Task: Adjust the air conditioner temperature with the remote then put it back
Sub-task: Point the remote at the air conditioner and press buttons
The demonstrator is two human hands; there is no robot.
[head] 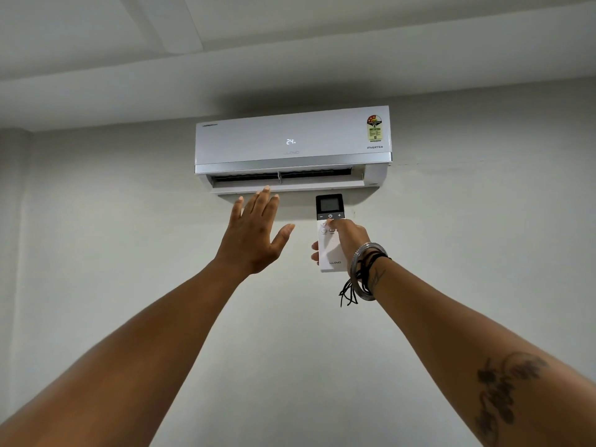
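A white wall-mounted air conditioner (290,137) hangs high on the wall, its front display reading 24 and its lower flap open. My right hand (346,241) holds a white remote (329,253) upright below the unit, pointed up at it. The remote has a dark top part with a screen and a row of minus, power and plus buttons. My thumb rests on the buttons just under that dark part. My left hand (254,235) is raised with fingers spread, palm toward the open vent, holding nothing; its fingertips reach the flap's lower edge.
A plain pale wall (129,253) surrounds the unit, and the ceiling (258,33) with a beam runs above. Bangles and black threads (364,272) circle my right wrist. A yellow energy label (374,129) sits on the unit's right end.
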